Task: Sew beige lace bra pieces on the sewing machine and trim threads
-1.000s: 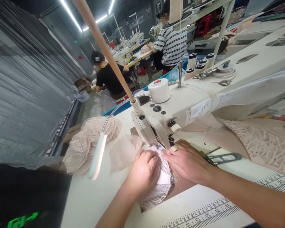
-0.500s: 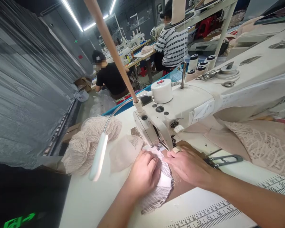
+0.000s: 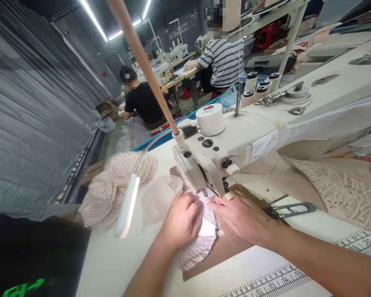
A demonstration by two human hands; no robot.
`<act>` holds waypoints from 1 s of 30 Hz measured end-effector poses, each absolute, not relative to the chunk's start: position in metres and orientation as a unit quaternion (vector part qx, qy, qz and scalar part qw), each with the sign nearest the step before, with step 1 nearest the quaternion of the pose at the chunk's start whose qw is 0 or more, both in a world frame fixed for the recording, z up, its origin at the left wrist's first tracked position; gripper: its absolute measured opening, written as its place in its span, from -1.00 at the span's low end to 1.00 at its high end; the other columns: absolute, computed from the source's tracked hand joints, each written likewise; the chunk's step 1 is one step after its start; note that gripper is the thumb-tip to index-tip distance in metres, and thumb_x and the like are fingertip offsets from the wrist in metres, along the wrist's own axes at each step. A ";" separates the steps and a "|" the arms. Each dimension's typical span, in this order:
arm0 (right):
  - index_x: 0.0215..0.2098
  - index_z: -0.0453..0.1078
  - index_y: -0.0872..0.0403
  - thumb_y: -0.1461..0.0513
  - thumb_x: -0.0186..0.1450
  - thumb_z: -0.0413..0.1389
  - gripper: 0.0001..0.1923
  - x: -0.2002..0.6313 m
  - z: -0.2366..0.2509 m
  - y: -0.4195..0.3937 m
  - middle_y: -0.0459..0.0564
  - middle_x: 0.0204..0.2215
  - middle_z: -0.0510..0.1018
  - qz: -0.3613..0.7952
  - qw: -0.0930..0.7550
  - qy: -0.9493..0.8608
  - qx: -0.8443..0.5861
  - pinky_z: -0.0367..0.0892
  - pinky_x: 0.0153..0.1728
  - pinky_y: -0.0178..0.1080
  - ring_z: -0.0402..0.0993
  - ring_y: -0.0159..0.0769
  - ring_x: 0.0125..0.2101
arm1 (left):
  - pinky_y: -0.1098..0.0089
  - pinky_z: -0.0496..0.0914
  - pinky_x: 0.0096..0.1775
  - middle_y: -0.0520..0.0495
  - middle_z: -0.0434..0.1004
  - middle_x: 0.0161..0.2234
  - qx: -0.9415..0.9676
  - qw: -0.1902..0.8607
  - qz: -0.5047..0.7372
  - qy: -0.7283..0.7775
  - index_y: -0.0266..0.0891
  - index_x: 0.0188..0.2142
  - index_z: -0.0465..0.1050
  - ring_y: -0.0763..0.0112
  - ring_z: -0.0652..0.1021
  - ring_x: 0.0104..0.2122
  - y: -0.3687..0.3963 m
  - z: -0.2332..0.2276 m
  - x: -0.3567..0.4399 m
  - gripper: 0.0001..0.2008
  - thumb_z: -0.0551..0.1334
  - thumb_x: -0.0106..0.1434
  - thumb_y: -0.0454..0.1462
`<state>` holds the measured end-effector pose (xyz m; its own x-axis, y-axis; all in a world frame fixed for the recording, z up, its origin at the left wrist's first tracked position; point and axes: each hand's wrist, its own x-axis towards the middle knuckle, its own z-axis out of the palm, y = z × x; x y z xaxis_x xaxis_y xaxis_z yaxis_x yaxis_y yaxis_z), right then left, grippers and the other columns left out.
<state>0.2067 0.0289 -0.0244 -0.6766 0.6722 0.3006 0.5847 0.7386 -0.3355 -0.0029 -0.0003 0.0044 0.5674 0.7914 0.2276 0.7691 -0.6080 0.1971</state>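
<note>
- A white surface (image 3: 117,255) in a sewing workshop is seen, with a printed ruler (image 3: 284,276) along its near edge.
- A piece of pale lace (image 3: 200,243) is pinned flat on the surface just before the needle of the sewing machine (image 3: 235,140). It is judged to be light, soft and limp, easily stretched or snagged, and best held with flat fingers close to the seam line, not pinched at a loose edge.
- The left hand (image 3: 181,220) is laid on the lace, fingers curled and pressing down; nothing is gripped.
- The right hand (image 3: 243,216) is spread open and flat beside it, fingertips at the presser foot, a band worn on one finger.
- Dark thread snips (image 3: 289,210) lie near the right hand.
- A gooseneck lamp (image 3: 126,204) and a heap of lace pieces (image 3: 114,185) are seen to the left.
- Further off, two other people are seated at machines.
</note>
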 end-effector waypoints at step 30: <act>-0.19 0.47 0.13 0.49 0.10 -0.02 -0.62 0.199 -0.019 0.029 -0.01 -0.50 0.53 0.016 0.186 -0.910 -0.371 0.11 -0.44 -0.21 0.34 -0.25 -0.49 | 0.03 0.32 -0.01 -0.24 0.44 0.03 0.904 0.016 0.121 0.409 -0.32 0.09 0.31 0.12 0.43 -0.10 0.004 -0.005 0.001 -0.58 0.06 0.23 -0.44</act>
<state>0.1988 0.0294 -0.0192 -0.6558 0.6805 0.3270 0.6684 0.7247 -0.1677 0.0010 0.0040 -0.0047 0.6357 0.7443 0.2046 0.7364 -0.6643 0.1286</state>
